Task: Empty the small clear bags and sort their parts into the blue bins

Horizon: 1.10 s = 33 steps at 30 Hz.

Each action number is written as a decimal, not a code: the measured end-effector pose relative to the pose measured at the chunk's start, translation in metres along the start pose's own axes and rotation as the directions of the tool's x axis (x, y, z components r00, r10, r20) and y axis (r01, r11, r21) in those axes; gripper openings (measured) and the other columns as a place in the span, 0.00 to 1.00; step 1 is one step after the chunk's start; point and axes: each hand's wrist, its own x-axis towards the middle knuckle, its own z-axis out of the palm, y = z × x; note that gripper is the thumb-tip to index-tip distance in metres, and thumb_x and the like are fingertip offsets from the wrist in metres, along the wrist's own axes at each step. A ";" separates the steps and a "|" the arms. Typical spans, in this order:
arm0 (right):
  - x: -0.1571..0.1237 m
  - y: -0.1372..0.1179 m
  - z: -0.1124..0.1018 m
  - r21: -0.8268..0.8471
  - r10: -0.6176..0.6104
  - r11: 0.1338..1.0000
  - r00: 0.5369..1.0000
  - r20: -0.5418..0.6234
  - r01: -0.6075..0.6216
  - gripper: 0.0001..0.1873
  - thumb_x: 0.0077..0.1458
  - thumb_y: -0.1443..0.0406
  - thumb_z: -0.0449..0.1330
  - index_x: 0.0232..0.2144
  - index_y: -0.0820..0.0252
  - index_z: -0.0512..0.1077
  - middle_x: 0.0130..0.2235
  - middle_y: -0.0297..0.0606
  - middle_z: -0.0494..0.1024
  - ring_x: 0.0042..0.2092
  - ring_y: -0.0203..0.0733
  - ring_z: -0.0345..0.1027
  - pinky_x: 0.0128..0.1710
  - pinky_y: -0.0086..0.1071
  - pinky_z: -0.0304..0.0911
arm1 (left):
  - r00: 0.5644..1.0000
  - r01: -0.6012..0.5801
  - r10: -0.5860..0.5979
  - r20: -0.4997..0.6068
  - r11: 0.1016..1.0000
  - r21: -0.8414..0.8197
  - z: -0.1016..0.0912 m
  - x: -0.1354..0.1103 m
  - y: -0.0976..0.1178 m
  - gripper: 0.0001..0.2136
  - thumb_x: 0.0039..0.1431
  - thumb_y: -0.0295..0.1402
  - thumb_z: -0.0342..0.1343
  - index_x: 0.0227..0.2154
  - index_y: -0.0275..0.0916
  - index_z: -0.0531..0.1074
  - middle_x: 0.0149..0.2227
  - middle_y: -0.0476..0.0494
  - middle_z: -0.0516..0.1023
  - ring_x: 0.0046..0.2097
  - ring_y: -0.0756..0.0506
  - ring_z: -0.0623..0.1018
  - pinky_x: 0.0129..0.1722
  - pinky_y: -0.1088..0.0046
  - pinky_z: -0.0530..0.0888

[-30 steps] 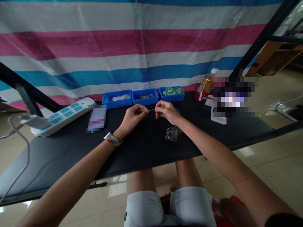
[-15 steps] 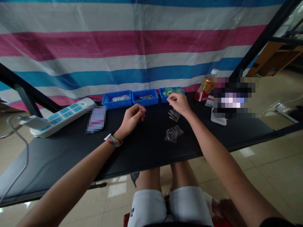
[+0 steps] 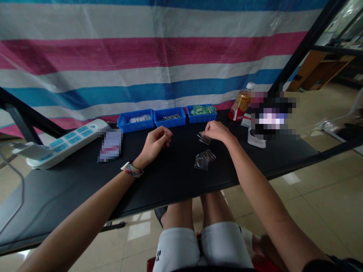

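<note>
My left hand [image 3: 155, 142], with a woven band at the wrist, hovers over the black table with its fingers curled; whatever may be inside them is hidden. My right hand [image 3: 218, 130] reaches down at the upper pile of small clear plastic bags [image 3: 204, 139], fingertips pressed together on a bag's edge. Nearer to me lies another group of clear bags [image 3: 202, 162] with thin pieces inside. Behind the hands stand three blue bins: one with clear packets [image 3: 140, 118], one with metal pins [image 3: 171, 117], one with green packets [image 3: 202, 110].
On the left a white power strip [image 3: 70, 142] with a plugged-in cable lies beside a blurred pale item [image 3: 110, 145]. At the right stand a drink bottle [image 3: 241, 102], a small white object [image 3: 256, 139] and a blurred-out device. A striped sheet [image 3: 164, 56] hangs behind the table.
My right hand has moved down from in front of the green-packet bin to the upper pile of bags. The left hand stays curled in nearly the same place. The view has shifted slightly.
</note>
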 end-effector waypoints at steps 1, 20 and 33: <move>0.001 0.001 0.001 0.013 -0.015 1.000 1.000 -0.010 0.015 0.11 0.58 0.56 0.68 0.36 0.58 0.81 0.44 0.48 0.86 0.47 0.53 0.81 0.41 0.36 0.67 | 1.000 -0.001 0.001 0.004 1.000 0.002 0.000 0.000 0.000 0.08 0.60 0.37 0.61 0.36 0.37 0.75 0.28 0.48 0.75 0.27 0.49 0.75 0.23 0.75 0.66; 0.004 0.007 0.002 0.492 -0.240 0.859 0.961 0.139 0.143 0.07 0.53 0.73 0.67 0.26 0.61 0.76 0.24 0.33 0.75 0.28 0.36 0.68 0.27 0.28 0.56 | 0.997 0.061 -0.062 0.044 0.998 0.023 -0.001 0.002 -0.005 0.10 0.59 0.39 0.63 0.36 0.37 0.76 0.27 0.49 0.74 0.26 0.49 0.74 0.24 0.74 0.68; -0.015 -0.048 0.045 0.961 -0.562 0.239 0.827 0.020 0.139 0.23 0.51 0.54 0.78 0.35 0.58 0.71 0.29 0.32 0.80 0.28 0.35 0.74 0.28 0.28 0.73 | 0.981 0.064 -0.064 0.181 0.998 0.008 0.005 -0.002 0.005 0.19 0.62 0.50 0.68 0.38 0.37 0.78 0.29 0.47 0.78 0.29 0.49 0.76 0.27 0.75 0.71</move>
